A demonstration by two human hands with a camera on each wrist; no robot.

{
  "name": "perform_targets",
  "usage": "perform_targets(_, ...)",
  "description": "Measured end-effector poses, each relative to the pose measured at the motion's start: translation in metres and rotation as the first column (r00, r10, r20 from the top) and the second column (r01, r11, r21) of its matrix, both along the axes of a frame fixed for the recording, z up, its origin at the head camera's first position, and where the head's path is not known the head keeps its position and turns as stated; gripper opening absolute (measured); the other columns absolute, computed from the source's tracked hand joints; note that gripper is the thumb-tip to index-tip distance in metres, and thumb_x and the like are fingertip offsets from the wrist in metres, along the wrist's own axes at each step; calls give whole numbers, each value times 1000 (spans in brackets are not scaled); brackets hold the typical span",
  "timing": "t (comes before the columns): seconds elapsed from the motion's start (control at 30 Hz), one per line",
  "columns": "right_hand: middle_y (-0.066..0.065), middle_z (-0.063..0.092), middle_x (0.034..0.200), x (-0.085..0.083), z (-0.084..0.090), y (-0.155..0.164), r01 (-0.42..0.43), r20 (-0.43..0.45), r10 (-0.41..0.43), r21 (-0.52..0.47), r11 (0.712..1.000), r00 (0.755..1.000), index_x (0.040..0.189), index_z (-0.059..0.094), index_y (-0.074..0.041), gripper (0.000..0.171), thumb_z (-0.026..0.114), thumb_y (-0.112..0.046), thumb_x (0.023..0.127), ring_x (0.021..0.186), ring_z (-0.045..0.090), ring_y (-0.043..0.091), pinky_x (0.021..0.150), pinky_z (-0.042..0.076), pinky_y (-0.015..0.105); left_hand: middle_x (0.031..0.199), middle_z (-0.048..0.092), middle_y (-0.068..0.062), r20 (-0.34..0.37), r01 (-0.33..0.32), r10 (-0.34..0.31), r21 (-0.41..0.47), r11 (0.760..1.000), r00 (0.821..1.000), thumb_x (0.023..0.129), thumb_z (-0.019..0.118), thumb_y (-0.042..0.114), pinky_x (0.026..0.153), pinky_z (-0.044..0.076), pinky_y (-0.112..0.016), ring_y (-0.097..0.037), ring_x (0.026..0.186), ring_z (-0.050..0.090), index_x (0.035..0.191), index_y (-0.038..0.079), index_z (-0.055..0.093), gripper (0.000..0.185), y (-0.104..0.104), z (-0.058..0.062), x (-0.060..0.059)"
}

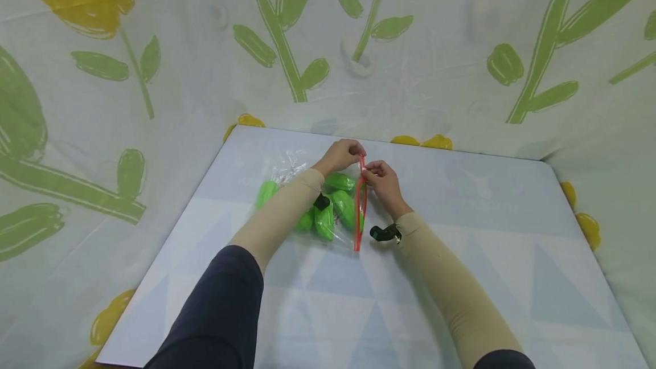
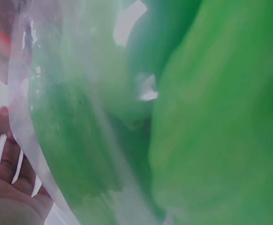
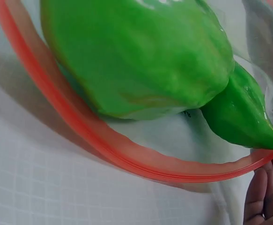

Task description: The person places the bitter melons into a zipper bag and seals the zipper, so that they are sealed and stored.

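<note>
A clear plastic bag (image 1: 294,172) with a red zip strip (image 1: 359,215) lies on the pale blue mat (image 1: 461,255). Several bright green peppers (image 1: 338,206) fill it. My left hand (image 1: 344,152) pinches the far end of the zip strip from the left. Facing it from the right, my right hand (image 1: 380,178) pinches the same end. In the right wrist view the red strip (image 3: 127,159) curves open around a big green pepper (image 3: 141,56), and my right fingertips (image 3: 267,197) sit at its corner. The left wrist view is filled by green peppers (image 2: 211,122) behind clear film.
The mat lies on a cloth (image 1: 154,73) printed with green stems and yellow flowers, which rises behind and to both sides. A small black wrist camera (image 1: 385,233) sits on my right forearm.
</note>
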State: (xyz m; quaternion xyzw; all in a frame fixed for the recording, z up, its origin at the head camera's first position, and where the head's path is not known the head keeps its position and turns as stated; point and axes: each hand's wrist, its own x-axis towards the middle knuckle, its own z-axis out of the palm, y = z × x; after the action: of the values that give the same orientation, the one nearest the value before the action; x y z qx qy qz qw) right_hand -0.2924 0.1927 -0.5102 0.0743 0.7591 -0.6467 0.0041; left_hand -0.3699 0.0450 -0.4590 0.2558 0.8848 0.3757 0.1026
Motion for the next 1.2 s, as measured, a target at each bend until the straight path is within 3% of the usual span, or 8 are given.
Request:
perform_targets(0.23,6,62,97,0,-2,1,-12,-13,12,-27,1000,1000,109,56,-13,27,63,-29,89,86,59,16,78,52,30,102,67,-1,69,70,-73,41,997,995,88,63,13,84,47,-28,-13,97,59,103,13,66,15,-4,1,0)
perform_targets(0.6,5,62,97,1,0,0,-26,-9,26,-46,999,1000,110,57,-12,28,63,-28,89,87,60,15,78,52,30,110,67,0,68,43,-42,-14,999,997,92,59,16,91,45,-29,-15,106,58,110,13,67,20,-3,1,2)
perform_targets(1.2,6,60,94,10,2,-2,-25,27,25,-8,1000,999,108,57,-11,25,63,-25,88,86,57,17,82,52,36,105,69,1,36,7,-6,-33,999,999,90,60,14,93,44,-29,-15,104,59,105,14,70,18,-4,2,-2)
